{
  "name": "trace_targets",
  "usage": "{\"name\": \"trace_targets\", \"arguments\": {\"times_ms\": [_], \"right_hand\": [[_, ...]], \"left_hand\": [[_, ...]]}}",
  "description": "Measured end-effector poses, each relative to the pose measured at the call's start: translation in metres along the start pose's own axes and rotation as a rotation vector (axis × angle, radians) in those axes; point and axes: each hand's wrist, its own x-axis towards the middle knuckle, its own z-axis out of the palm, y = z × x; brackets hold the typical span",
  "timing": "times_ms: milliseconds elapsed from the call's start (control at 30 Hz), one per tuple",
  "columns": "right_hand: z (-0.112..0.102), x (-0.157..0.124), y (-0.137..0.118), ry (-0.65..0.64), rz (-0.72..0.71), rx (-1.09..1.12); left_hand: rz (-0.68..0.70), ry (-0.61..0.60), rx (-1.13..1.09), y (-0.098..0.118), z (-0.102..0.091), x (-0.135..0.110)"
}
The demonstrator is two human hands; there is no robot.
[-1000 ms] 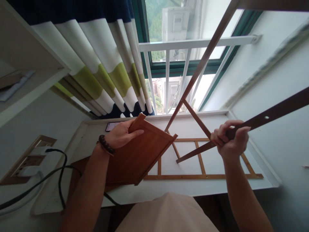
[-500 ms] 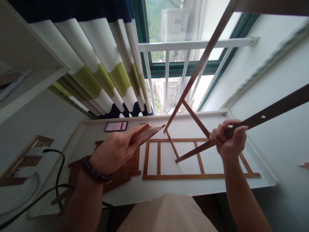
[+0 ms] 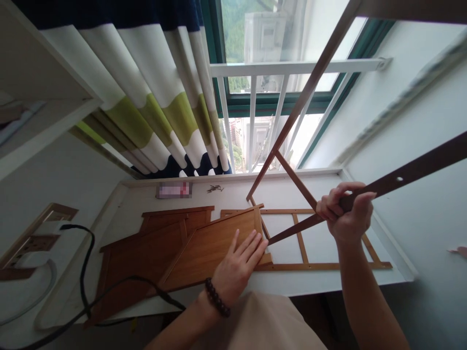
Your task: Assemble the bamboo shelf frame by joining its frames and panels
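Observation:
My right hand (image 3: 346,214) is wrapped round one long rail of a brown wooden frame (image 3: 295,218), which rises tilted toward the upper right. A round hole shows in the rail beyond my fist. My left hand (image 3: 239,262), a dark beaded bracelet on its wrist, lies flat with fingers stretched on a wooden panel (image 3: 219,238). That panel rests on the white surface, its right end overlapping a second, ladder-like wooden frame (image 3: 302,243). More wooden panels (image 3: 146,257) lie under and to the left of it.
A phone (image 3: 174,190) and a small heap of screws (image 3: 215,188) lie at the back of the white tabletop (image 3: 127,199). Black cables (image 3: 91,272) run from a wall socket (image 3: 40,243) at left. Behind are a striped curtain (image 3: 146,107) and white window railing (image 3: 253,121).
My left hand has let the panel down onto the surface and moved right and toward me, its fingers now spread flat. The screws have come into fuller view. My right hand keeps its hold.

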Motion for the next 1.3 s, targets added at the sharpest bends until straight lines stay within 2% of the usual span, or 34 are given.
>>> {"name": "trace_targets", "arguments": {"times_ms": [300,467,567,800,1100,1200,1300], "right_hand": [[0.006,-0.003,0.000,-0.036,0.007,0.014],[0.013,-0.008,0.001,-0.057,0.013,-0.025],[0.016,-0.010,0.000,-0.078,0.022,-0.046],[0.017,-0.012,0.000,-0.143,0.023,0.009],[0.019,-0.014,0.000,-0.154,0.038,-0.033],[0.022,-0.015,0.000,-0.181,0.049,-0.033],[0.027,-0.017,0.000,-0.214,0.074,0.005]], "left_hand": [[-0.110,-0.042,0.104,0.012,0.076,-0.015],[-0.156,-0.105,0.030,0.004,0.118,-0.017],[-0.155,-0.131,-0.034,-0.005,0.133,-0.017],[-0.174,-0.123,-0.097,-0.026,0.140,-0.015],[-0.215,-0.189,-0.149,-0.041,0.157,-0.032],[-0.263,-0.188,-0.239,-0.043,0.153,-0.026],[-0.355,-0.105,-0.352,-0.045,0.140,-0.008]]}}
